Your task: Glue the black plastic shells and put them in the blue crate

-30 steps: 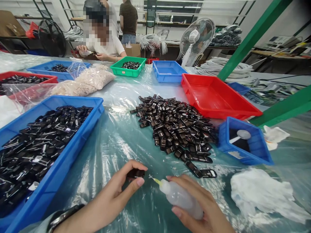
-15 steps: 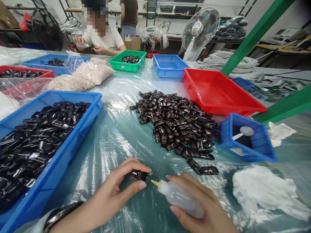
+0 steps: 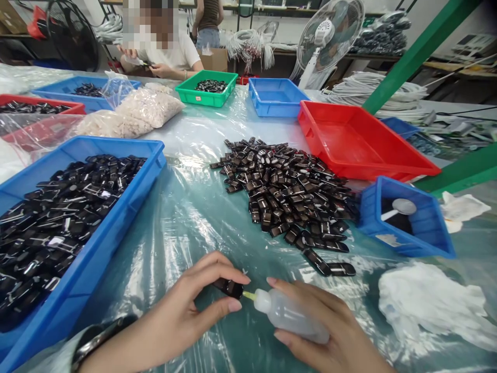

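Left hand (image 3: 189, 301) pinches a black piece (image 3: 230, 288); right hand (image 3: 338, 322) grasps a whitish bottle (image 3: 292, 314), its yellow tip (image 3: 249, 296) at the piece's end. Beyond both hands, a heap of similar pieces (image 3: 289, 189) lies on the bench (image 3: 186, 207); left of them, a filled blue tray (image 3: 113, 247).

On my feed I count two bare hands (image 3: 194, 298), one squeeze bottle (image 3: 297, 314), one held black piece (image 3: 230, 288); the piled pieces (image 3: 287, 194) I cannot tally. At least five blue bins (image 3: 108, 248), two red trays (image 3: 349, 135), one green tray (image 3: 200, 98). Two fans (image 3: 324, 34), two co-workers (image 3: 182, 54), one scoop (image 3: 404, 206), two white wads (image 3: 430, 303).
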Motion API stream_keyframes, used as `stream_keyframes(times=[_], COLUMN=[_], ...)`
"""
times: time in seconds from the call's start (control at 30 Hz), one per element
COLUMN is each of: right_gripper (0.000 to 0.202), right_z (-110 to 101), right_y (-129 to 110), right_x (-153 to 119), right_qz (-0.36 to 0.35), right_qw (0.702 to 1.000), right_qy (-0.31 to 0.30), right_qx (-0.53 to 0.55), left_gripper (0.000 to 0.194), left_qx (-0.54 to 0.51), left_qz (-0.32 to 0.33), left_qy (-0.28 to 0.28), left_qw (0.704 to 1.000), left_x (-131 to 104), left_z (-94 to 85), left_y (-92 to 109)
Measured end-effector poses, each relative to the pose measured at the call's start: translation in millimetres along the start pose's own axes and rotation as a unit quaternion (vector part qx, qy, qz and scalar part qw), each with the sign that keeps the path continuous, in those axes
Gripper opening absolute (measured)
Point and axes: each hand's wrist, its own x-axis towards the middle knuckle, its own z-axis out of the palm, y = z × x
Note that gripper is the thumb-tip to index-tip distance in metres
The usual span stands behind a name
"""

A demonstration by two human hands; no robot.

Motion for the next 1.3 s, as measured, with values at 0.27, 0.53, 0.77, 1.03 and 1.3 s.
stream_keyframes(times=[0.27, 0.53, 0.77, 1.03, 1.3], right_gripper=[0.056, 0.051, 0.049, 0.049, 0.047], right_z=[-1.6, -4.6, -3.9, -1.7, -2.1], right_y=[0.6, -3.5, -5.3, -1.0, -0.1], right_x=[-2.8, -1.8, 1.7, 0.2, 1.2], right_qz=[0.019, 0.014, 0.008, 0.007, 0.02], right_qw=[0.999, 0.999, 1.0, 0.999, 0.998], right_qy=[-0.033, -0.033, -0.026, -0.038, -0.053], right_qx=[-0.013, -0.008, -0.006, 0.022, 0.026], left_gripper=[0.019, 0.018, 0.016, 0.016, 0.016], left_qx=[0.022, 0.021, 0.009, -0.004, 0.003], left_qz=[0.014, 0.014, 0.016, -0.008, 0.021], left_qy=[0.005, 0.011, 0.014, -0.001, 0.014], left_qw=[1.0, 1.0, 1.0, 1.0, 1.0], left_x=[-1.4, -2.1, -1.7, -1.6, -1.3], left_z=[0.6, 0.5, 1.0, 0.5, 1.1], left_y=[-2.4, -2.6, -3.2, 0.2, 1.1])
